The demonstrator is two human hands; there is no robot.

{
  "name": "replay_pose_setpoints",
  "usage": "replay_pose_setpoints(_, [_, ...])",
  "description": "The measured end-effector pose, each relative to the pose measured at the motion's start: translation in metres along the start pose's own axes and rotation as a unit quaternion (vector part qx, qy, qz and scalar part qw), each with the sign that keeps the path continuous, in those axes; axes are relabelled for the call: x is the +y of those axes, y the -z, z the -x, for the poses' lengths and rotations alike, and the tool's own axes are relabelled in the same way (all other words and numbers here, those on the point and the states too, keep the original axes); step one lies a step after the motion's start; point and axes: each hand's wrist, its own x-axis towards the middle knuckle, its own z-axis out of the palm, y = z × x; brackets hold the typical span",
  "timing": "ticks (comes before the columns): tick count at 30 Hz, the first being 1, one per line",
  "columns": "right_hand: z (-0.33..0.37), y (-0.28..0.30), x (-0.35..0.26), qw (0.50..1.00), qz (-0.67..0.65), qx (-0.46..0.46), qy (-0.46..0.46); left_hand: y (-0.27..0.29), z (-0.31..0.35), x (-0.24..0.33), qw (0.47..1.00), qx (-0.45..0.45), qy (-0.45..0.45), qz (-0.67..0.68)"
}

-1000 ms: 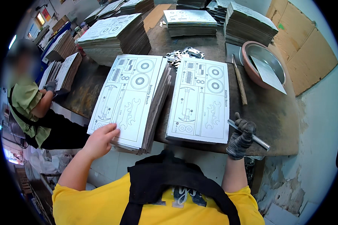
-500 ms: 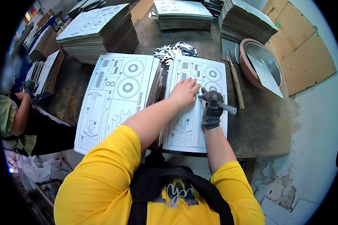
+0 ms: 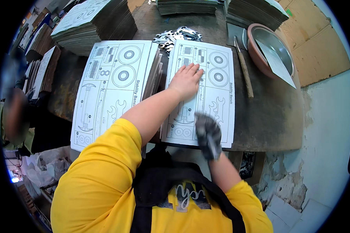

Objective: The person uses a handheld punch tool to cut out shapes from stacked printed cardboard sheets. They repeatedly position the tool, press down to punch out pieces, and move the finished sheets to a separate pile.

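My bare left hand (image 3: 184, 82) lies flat with fingers stretched on a printed cardboard sheet (image 3: 226, 130) at the table's front edge, which carries line drawings of wrenches, a hammer and discs. Over that sheet's lower edge, my right hand (image 3: 209, 136), in a dark grey glove, is closed. It grips a tool with a grey round handle, mostly hidden by the glove and smeared by motion. Just left of the sheet lies a stack of similar printed cardboard (image 3: 105, 97), partly behind my left arm. Beyond both is a heap of small metal wrenches (image 3: 179, 37).
Tall cardboard stacks stand at back left (image 3: 105, 31), back middle (image 3: 186, 7) and back right (image 3: 251, 15). On the right are a wooden-handled tool (image 3: 245, 75) and a pink-rimmed basin (image 3: 256, 54) with a white card (image 3: 278, 66) in it. A co-worker (image 3: 17, 112) is at far left.
My right hand has moved from the sheet's right middle down toward me, to its lower edge, with the tool. My left hand stays on the sheet. The view has tilted slightly.
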Motion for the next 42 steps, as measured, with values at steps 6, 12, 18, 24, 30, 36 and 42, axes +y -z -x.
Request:
replay_pose_setpoints(6, [0.073, -0.022, 0.001, 0.958, 0.282, 0.025, 0.035, -0.001, -0.001, 0.004, 1.0, -0.006, 0.0, -0.015])
replay_pose_setpoints(12, [0.074, -0.02, -0.021, 0.939, 0.235, 0.109, 0.226, 0.014, 0.016, 0.024, 0.998, 0.015, 0.008, -0.069])
replay_pose_setpoints(18, [0.091, 0.008, -0.054, 0.885, 0.244, 0.122, 0.378, 0.071, 0.109, 0.092, 0.95, -0.178, -0.254, -0.033])
replay_pose_setpoints(24, [0.097, 0.029, -0.079, 0.863, 0.286, 0.137, 0.393, 0.086, 0.122, 0.093, 0.94, -0.071, -0.315, -0.107])
replay_pose_setpoints(30, [0.087, 0.007, -0.096, 0.871, 0.182, 0.101, 0.444, 0.184, 0.129, 0.057, 0.977, 0.137, -0.158, -0.044])
replay_pose_setpoints(36, [0.068, -0.004, -0.088, 0.889, 0.177, 0.069, 0.417, 0.224, 0.236, -0.008, 0.98, 0.139, -0.094, -0.112])
replay_pose_setpoints(42, [0.034, -0.011, -0.076, 0.903, 0.175, 0.049, 0.388, 0.223, 0.303, -0.041, 0.994, -0.09, 0.06, 0.001])
